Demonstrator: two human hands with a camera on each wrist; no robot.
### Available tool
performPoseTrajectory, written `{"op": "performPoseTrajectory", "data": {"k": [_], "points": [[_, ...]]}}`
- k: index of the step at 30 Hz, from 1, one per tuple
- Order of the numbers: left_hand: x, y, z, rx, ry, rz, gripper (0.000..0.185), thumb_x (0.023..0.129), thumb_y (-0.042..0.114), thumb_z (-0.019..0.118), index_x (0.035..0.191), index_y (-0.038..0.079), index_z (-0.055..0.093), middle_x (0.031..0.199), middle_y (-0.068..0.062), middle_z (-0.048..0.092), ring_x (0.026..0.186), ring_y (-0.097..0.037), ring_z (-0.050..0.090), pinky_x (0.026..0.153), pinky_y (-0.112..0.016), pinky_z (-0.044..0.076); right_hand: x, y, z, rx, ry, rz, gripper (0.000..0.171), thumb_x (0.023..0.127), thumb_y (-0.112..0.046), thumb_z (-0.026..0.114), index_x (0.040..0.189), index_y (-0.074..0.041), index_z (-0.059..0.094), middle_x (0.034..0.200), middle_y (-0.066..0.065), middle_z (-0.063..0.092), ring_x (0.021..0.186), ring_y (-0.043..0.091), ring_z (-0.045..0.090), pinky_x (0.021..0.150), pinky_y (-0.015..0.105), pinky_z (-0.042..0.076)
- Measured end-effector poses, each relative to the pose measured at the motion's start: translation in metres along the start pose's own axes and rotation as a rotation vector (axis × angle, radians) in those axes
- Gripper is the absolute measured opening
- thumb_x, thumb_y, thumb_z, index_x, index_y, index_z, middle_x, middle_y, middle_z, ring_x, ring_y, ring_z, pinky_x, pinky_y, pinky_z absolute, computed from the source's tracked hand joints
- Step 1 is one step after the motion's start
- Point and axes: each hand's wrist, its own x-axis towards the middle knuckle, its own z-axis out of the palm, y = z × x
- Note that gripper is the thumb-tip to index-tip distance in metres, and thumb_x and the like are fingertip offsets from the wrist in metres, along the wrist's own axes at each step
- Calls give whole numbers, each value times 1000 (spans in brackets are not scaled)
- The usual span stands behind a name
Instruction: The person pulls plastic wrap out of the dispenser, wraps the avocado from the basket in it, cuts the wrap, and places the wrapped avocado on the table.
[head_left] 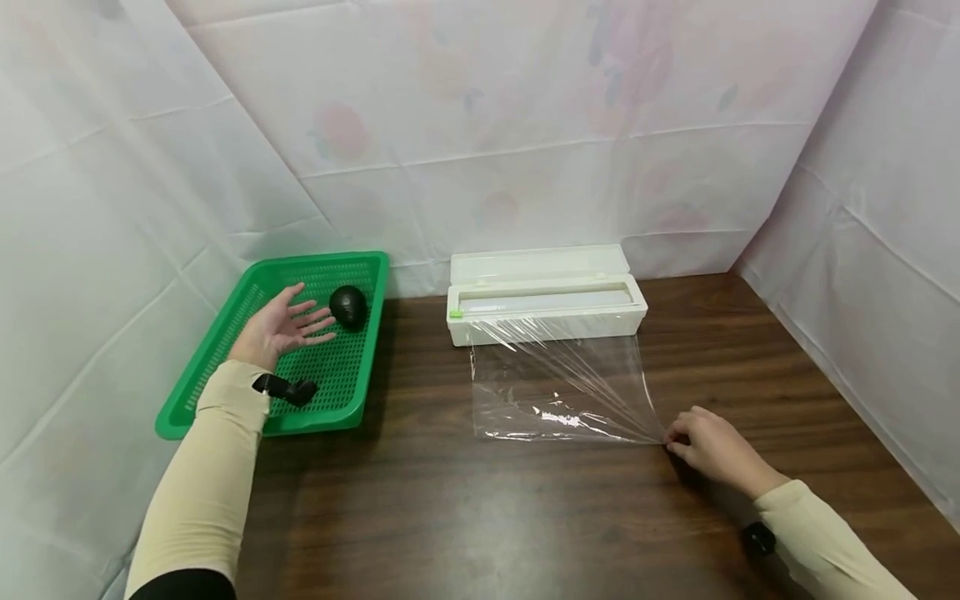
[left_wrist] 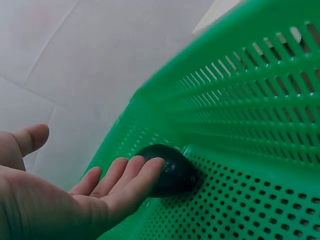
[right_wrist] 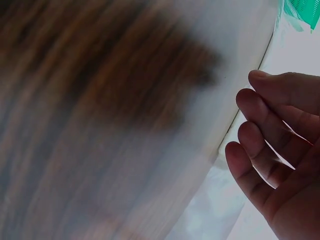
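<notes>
A dark avocado (head_left: 348, 306) lies in the far corner of a green perforated basket (head_left: 225, 375). My left hand (head_left: 300, 321) hovers open over the basket, fingers straight, just left of the avocado. In the left wrist view the fingertips (left_wrist: 145, 170) reach the avocado (left_wrist: 175, 172); whether they touch it is unclear. A sheet of cling film (head_left: 558, 383) is pulled out of a white dispenser box (head_left: 546, 304) onto the table. My right hand (head_left: 671, 439) pinches the sheet's near right corner, where the film's creases meet. The right wrist view is blurred and shows curled fingers (right_wrist: 260, 150).
The wooden table (head_left: 480, 517) runs toward me from the box, and the basket sits at its left edge. White cloth walls (head_left: 525, 125) close in the back and both sides. The dispenser's lid stands open behind it.
</notes>
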Motion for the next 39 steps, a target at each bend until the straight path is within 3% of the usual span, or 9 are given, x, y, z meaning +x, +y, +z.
{"op": "performPoseTrajectory", "data": {"k": [8, 27, 39], "points": [[6, 1, 2, -68, 23, -10, 81, 98, 49, 46, 155, 33, -9, 164, 9, -5, 153, -13, 5, 124, -39, 14, -1, -1, -1, 4, -4, -5, 16, 74, -3, 79, 72, -16, 70, 72, -8, 62, 68, 10, 51, 60, 28, 44], [26, 16, 3, 3, 126, -20, 79, 98, 52, 42, 155, 32, -10, 164, 8, -6, 153, -13, 5, 124, -37, 16, -4, 0, 0, 26, -47, 20, 15, 74, -4, 79, 72, -16, 70, 73, -9, 60, 69, 8, 51, 60, 27, 44], [34, 8, 0, -51, 176, -66, 73, 100, 49, 39, 155, 35, -7, 164, 11, -2, 153, -11, 6, 123, -37, 16, -7, -1, -1, 25, -47, 18, 12, 75, -4, 79, 74, -14, 71, 74, -9, 62, 70, 9, 52, 60, 27, 45]]}}
